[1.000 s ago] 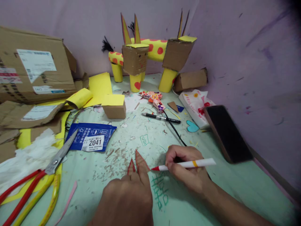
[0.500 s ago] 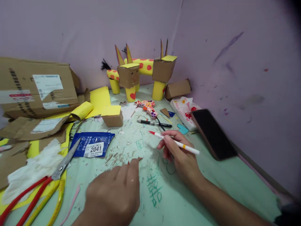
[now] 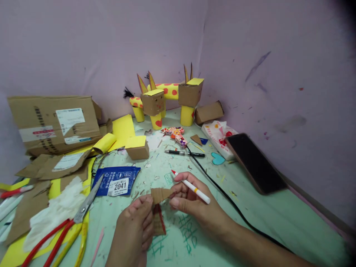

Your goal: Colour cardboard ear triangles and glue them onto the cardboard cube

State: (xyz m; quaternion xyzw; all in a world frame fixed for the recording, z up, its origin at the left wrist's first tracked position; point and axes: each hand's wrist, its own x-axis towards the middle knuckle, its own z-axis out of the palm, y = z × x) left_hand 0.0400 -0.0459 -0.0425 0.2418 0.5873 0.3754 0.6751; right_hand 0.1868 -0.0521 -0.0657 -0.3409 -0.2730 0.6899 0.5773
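1. The brown triangular cardboard piece (image 3: 160,195) sits to the near right of the blue printed plastic packet (image 3: 118,180), between both hands.
2. The left hand (image 3: 136,218), fingers curled closed, pinches its broad end.
3. The right hand (image 3: 196,200), partly curled, pinches its pointed end and has the slim white red-tipped marker (image 3: 191,186) lodged between fingers.
4. Beneath is a red-edged brown cardboard piece (image 3: 159,221); whether it is gripped, I cannot tell.
5. Best pinch lightly, lest the point bend, with the uncapped tip angled away.

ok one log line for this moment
left hand: pinches cardboard piece | right hand: holds red-tipped marker and piece's narrow end | nearby: scissors
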